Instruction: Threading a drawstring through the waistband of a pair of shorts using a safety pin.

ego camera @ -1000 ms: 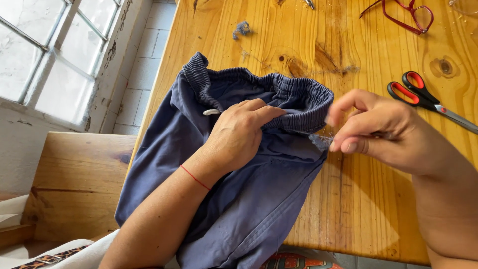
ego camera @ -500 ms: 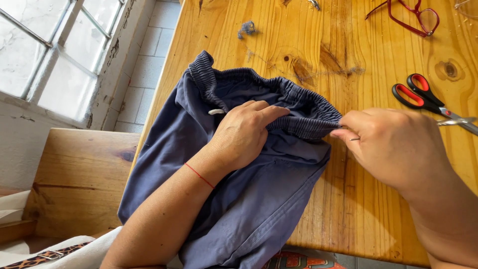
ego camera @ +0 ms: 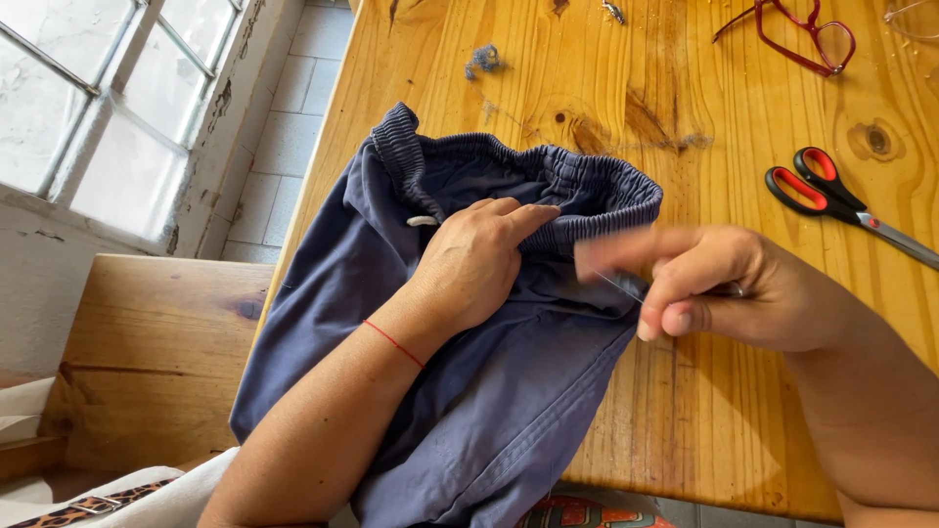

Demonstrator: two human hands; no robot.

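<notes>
While the blue-grey trousers (ego camera: 489,391) lie spread across the near left corner of the wooden table (ego camera: 743,411), their legs spill over the edge toward you and the elastic waistband (ego camera: 597,196) points away. Your left hand (ego camera: 479,259) lies flat on the cloth just below that waistband, fingers together and pressing it down, gripping nothing. A thin red thread circles that wrist. Your right hand (ego camera: 724,288) hovers at the garment's right edge, thumb and fingertips pressed together on something fine; a pale strand (ego camera: 618,286) runs from them to the fabric, though the blur hides what exactly they pinch. Right of that hand, red-handled scissors (ego camera: 841,200) lie on the table. Farther off, red-framed glasses (ego camera: 807,34) rest near the far edge, and a small tuft of lint (ego camera: 482,61) lies beyond the waistband.
</notes>
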